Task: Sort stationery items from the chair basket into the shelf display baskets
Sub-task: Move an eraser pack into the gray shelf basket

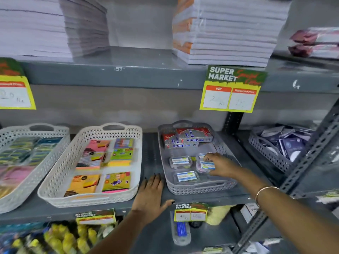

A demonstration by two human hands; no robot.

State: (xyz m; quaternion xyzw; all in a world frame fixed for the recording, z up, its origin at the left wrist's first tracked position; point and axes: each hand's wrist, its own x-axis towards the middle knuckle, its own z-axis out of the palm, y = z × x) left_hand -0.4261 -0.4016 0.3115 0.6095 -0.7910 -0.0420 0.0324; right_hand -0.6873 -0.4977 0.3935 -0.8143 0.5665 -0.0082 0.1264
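Observation:
A grey shelf basket (200, 188) holds red and silver staple boxes (189, 139) at its back and small clear cases with white-blue labels (180, 161) in front. My right hand (221, 165) reaches into this basket and grips one such small clear case (206, 165) on its right side. My left hand (151, 194) lies flat, fingers spread, on the shelf board between this basket and a white basket (55, 182) of colourful sticky-note pads (117, 181). The chair basket is out of view.
Another white basket (11, 132) of packs stands at far left, and a grey basket (266, 149) of dark packets at right behind a slanted metal strut (300, 173). Paper stacks (229, 30) fill the shelf above. Price tags (230, 90) hang from shelf edges.

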